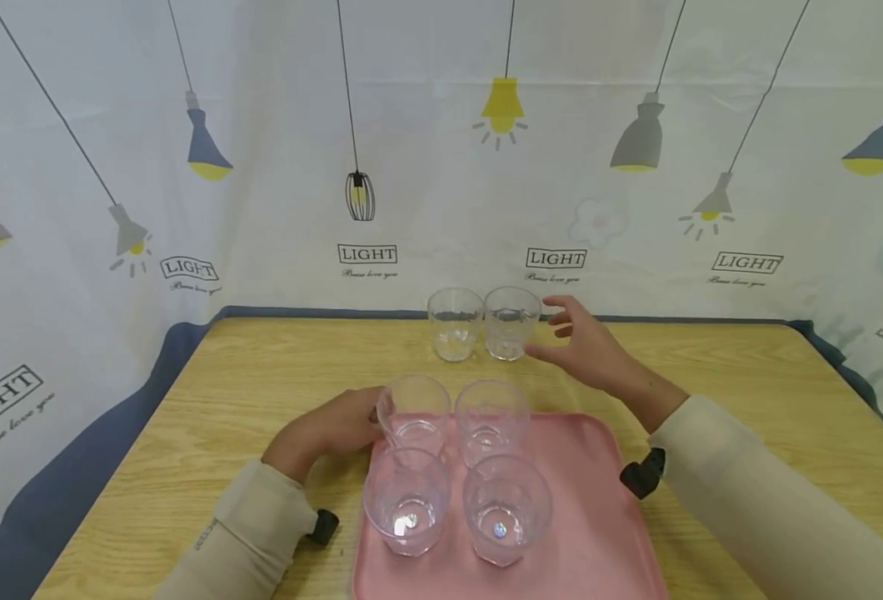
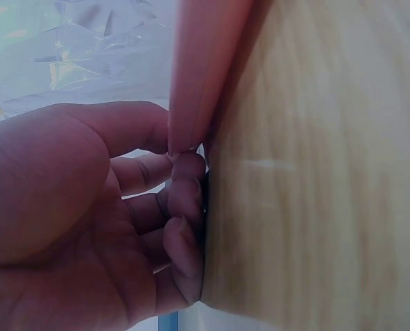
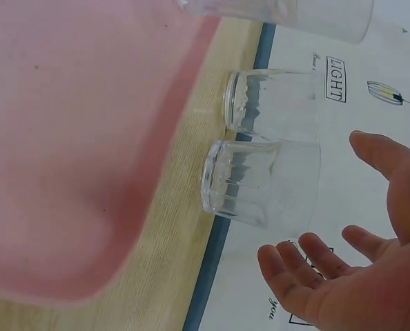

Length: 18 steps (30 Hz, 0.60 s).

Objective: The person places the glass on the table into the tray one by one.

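A pink tray point(image 1: 591, 508) lies on the table with several clear plastic tumblers point(image 1: 501, 508) upright on its left part. At its far left corner my left hand point(image 1: 340, 421) holds the edge; the left wrist view shows the thumb point(image 2: 132, 127) against the tray's side point(image 2: 208, 69) and the other fingers curled low beside it. Beyond the tray two more clear tumblers stand side by side, a left one point(image 1: 454, 325) and a right one point(image 1: 512, 323). My right hand point(image 1: 587, 346) is just right of the right one, thumb and fingers spread apart with nothing between them.
The wooden table point(image 1: 261, 358) ends at a white curtain point(image 1: 441, 167) printed with lamps, close behind the two far tumblers. Dark wrist cameras point(image 1: 644, 473) sit at both sleeve cuffs. The tray's right part is bare.
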Each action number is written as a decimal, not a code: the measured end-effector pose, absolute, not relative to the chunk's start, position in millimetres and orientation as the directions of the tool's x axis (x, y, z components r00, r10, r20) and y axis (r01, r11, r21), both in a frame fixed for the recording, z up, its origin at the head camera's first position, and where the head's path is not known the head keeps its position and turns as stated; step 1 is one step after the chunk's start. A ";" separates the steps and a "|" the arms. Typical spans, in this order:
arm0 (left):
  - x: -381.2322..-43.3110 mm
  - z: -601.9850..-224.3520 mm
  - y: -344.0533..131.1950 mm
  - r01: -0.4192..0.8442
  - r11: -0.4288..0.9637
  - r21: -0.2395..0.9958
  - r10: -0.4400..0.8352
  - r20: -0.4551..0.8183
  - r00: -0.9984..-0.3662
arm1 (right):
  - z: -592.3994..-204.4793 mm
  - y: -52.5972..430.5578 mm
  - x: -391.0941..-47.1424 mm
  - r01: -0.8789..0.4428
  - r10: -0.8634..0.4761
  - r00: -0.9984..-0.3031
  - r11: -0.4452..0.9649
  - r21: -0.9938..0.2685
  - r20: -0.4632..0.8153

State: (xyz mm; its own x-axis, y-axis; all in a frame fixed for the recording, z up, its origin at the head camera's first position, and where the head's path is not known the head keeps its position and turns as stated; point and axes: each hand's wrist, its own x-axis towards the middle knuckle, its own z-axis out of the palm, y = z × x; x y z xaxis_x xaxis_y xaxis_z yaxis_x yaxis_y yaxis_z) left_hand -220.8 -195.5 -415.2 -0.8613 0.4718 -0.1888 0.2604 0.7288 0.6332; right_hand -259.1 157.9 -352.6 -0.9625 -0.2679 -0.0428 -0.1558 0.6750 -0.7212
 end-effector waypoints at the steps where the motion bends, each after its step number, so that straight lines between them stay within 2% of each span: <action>1: -220.7 -415.2 -195.5 0.261 0.728 0.634 0.473 -0.187 -0.861 | -352.5 157.6 -261.1 -0.149 -0.265 -0.963 0.675 -0.723 -0.049; 18: -220.3 -414.4 -194.8 0.263 0.726 0.635 0.470 -0.180 -0.864 | -361.0 149.7 -294.1 -0.078 -0.242 -0.960 0.716 -0.694 -0.142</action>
State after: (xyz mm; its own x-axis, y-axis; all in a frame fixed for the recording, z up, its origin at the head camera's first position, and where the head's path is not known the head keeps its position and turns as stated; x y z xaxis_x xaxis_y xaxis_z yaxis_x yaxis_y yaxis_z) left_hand -220.3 -194.8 -414.4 -0.8641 0.4702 -0.1796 0.2634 0.7265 0.6347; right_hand -294.1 149.7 -361.0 -0.9597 -0.2424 -0.1421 -0.0780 0.7157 -0.6941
